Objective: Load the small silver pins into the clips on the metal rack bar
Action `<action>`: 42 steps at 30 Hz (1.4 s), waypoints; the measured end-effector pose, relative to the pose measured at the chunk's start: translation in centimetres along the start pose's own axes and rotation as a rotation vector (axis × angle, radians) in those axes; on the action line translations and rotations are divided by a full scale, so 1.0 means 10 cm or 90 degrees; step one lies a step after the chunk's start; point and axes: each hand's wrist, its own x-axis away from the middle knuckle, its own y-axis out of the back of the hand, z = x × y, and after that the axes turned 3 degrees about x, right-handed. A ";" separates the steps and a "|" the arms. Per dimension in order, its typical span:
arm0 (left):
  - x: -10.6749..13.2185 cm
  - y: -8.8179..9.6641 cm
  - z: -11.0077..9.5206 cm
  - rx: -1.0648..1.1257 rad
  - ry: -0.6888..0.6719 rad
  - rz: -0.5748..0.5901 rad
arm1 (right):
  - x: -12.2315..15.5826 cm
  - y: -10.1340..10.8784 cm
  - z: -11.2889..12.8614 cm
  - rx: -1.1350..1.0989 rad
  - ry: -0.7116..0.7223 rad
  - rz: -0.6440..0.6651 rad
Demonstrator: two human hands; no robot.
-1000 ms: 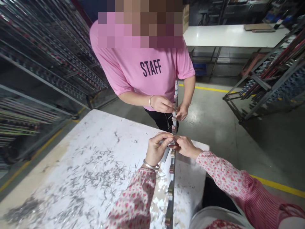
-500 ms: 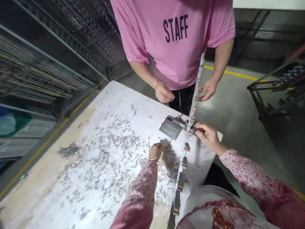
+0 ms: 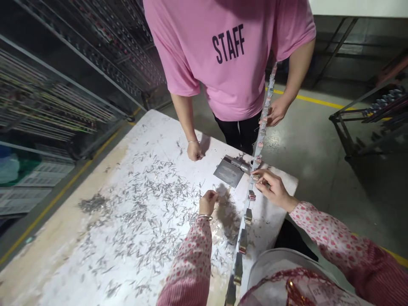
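Note:
A long metal bar (image 3: 242,238) set with small clips runs from the bottom of the view up past a person in a pink shirt. My right hand (image 3: 270,187) pinches one clip on this bar near the table's far edge. My left hand (image 3: 208,202) rests knuckles-up on the white table (image 3: 79,263), its fingertips closed among the thin metal pins (image 3: 143,216) scattered there; whether a pin is between them is hidden. A flat metal bracket (image 3: 228,171) lies beside the bar.
The person in the pink shirt (image 3: 229,55) stands across the table, one hand (image 3: 194,151) fisted on the tabletop, the other (image 3: 276,112) on the bar higher up. Racks of rods (image 3: 63,85) line the left. A metal frame (image 3: 369,119) stands at right.
My left hand left the bar and dropped to the pins on the table. The other person's hand also came down onto the tabletop. My right hand stays on the bar.

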 end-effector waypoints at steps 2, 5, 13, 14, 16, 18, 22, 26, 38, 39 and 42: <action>0.04 0.15 -0.11 0.041 -0.025 0.009 | -0.01 -0.04 -0.05 0.017 0.004 -0.001; 0.14 0.35 -0.48 0.111 -0.116 0.003 | -0.03 -0.10 -0.11 0.069 0.007 0.000; 0.48 0.56 -2.01 0.088 -0.537 0.026 | -0.12 -0.12 -0.08 0.195 0.022 -0.013; 0.50 0.55 -2.13 0.091 -0.548 0.019 | -0.12 -0.11 -0.07 0.206 0.025 -0.006; 0.53 0.52 -2.30 0.086 -0.562 0.000 | -0.13 -0.11 -0.08 0.222 0.035 0.005; 0.54 0.50 -2.38 0.063 -0.596 -0.011 | -0.13 -0.12 -0.08 0.230 0.039 0.016; 0.54 0.50 -2.45 0.014 -0.680 -0.014 | -0.14 -0.12 -0.08 0.235 0.045 0.017; 0.53 0.52 -2.47 -0.025 -0.734 0.004 | -0.15 -0.13 -0.07 0.247 0.047 0.014; 0.59 0.53 -2.60 -0.165 -0.882 0.032 | -0.18 -0.07 0.02 0.294 0.038 0.048; 0.61 0.53 -2.61 -0.176 -0.889 0.036 | -0.18 -0.06 0.04 0.304 0.034 0.054; 0.55 0.55 -2.53 -0.148 -0.861 0.052 | -0.17 -0.03 0.03 0.304 0.036 0.063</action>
